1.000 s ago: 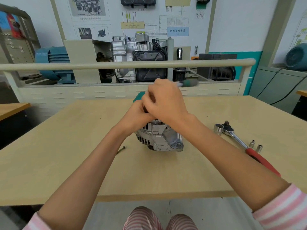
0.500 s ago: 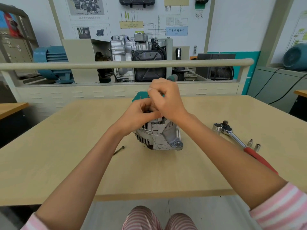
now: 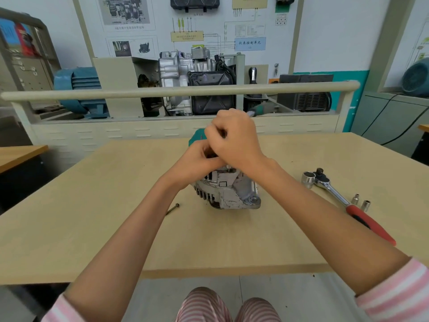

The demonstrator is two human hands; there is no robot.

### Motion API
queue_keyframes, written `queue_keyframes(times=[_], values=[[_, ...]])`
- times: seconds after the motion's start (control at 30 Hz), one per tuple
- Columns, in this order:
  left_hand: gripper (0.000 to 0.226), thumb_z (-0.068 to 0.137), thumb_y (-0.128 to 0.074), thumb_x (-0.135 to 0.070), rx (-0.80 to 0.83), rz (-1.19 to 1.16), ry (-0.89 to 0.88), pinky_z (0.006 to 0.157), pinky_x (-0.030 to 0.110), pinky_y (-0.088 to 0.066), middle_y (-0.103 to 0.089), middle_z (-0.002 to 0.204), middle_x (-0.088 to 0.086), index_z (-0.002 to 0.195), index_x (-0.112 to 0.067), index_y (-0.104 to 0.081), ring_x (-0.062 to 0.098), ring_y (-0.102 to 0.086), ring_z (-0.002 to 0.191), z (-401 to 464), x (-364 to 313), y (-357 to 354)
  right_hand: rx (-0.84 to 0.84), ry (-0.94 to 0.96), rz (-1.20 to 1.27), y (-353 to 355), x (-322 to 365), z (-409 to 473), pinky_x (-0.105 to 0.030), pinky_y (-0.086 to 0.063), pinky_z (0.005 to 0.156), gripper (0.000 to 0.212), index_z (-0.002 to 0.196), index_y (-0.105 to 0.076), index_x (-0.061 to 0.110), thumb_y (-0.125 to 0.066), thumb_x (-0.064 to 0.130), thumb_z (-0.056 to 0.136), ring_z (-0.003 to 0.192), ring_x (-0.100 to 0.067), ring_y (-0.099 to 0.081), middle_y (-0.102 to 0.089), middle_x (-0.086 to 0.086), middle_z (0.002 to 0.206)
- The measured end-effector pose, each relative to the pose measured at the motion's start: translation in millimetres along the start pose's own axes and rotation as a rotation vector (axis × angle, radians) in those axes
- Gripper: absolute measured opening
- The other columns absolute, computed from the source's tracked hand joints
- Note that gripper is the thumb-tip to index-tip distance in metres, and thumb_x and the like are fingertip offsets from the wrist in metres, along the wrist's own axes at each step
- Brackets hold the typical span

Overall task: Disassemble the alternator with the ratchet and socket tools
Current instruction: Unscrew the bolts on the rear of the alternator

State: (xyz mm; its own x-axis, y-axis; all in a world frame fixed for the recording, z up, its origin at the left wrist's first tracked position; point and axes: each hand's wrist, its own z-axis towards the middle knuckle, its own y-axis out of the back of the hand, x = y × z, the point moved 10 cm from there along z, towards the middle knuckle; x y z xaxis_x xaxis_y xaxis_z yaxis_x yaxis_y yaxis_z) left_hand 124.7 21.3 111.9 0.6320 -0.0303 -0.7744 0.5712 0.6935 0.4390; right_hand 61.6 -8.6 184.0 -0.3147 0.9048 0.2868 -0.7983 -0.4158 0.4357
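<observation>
Wall: white, hung with a diagram board [image 3: 185, 22], teal stripe at right.
Worktop [image 3: 92, 217]: pale wood.
Behind: cream railing [image 3: 162, 92], cutaway engine [image 3: 197, 82], blue motor [image 3: 79, 89].
Left: grey cabinet [image 3: 23, 66].
Floor: grey.
</observation>
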Motion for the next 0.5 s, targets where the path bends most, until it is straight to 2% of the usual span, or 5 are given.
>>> queue_keyframes(times=[0.1, 0.17, 0.3, 0.37, 0.5], values=[[0.016, 0.084, -0.066, -0.007, -0.002, 0.013, 0.023, 0.079, 0.038, -0.051, -0.067, 0.09, 0.023, 0.095, 0.004, -0.064, 0.029, -0.064, 0.083, 1, 3, 0, 0.084, -0.024, 0.318, -3, -8, 4, -0.034, -0.026, 0.054, 0.033, 0.045, -0.036, 0.011, -0.046, 0.005, 0.075, 0.052, -0.019, -0.032, -0.03, 0.001, 0.048], [0.019, 0.083, -0.066, -0.005, -0.008, 0.014, 0.021, 0.077, 0.038, -0.051, -0.065, 0.093, 0.029, 0.095, 0.008, -0.062, 0.024, -0.061, 0.08, 2, 3, 0, 0.057, -0.024, 0.347, 1, -9, 2, -0.037, -0.03, 0.056, 0.033, 0.046, -0.04, 0.01, -0.046, 0.004, 0.077, 0.054, -0.021, -0.035, -0.033, -0.001, 0.05], [0.026, 0.081, -0.06, 0.002, -0.066, 0.034, -0.006, 0.072, 0.029, -0.053, -0.069, 0.088, 0.006, 0.088, -0.023, -0.062, 0.005, -0.062, 0.08, 3, -1, 5, 0.002, -0.037, -0.357, -4, -2, -8, -0.034, -0.032, 0.068, 0.025, 0.063, -0.059, 0.007, -0.048, 0.021, 0.081, 0.07, -0.024, -0.046, -0.047, -0.007, 0.066], [0.029, 0.084, -0.055, 0.003, -0.07, 0.067, -0.014, 0.075, 0.029, -0.053, -0.066, 0.091, -0.003, 0.092, -0.025, -0.059, 0.004, -0.061, 0.083, 3, -2, 8, -0.009, -0.093, -0.675, -7, 3, -13, -0.035, -0.031, 0.072, 0.028, 0.074, -0.064, 0.007, -0.048, 0.03, 0.08, 0.078, -0.026, -0.048, -0.054, -0.009, 0.078], [0.037, 0.083, -0.059, 0.001, -0.041, 0.015, -0.009, 0.074, 0.027, -0.053, -0.066, 0.089, -0.003, 0.087, -0.035, -0.055, 0.002, -0.06, 0.083, 0, -3, 5, 0.068, -0.135, -0.576, -9, 0, -6, -0.036, -0.031, 0.077, 0.034, 0.074, -0.066, 0.01, -0.044, 0.033, 0.085, 0.078, -0.024, -0.044, -0.051, -0.005, 0.077]])
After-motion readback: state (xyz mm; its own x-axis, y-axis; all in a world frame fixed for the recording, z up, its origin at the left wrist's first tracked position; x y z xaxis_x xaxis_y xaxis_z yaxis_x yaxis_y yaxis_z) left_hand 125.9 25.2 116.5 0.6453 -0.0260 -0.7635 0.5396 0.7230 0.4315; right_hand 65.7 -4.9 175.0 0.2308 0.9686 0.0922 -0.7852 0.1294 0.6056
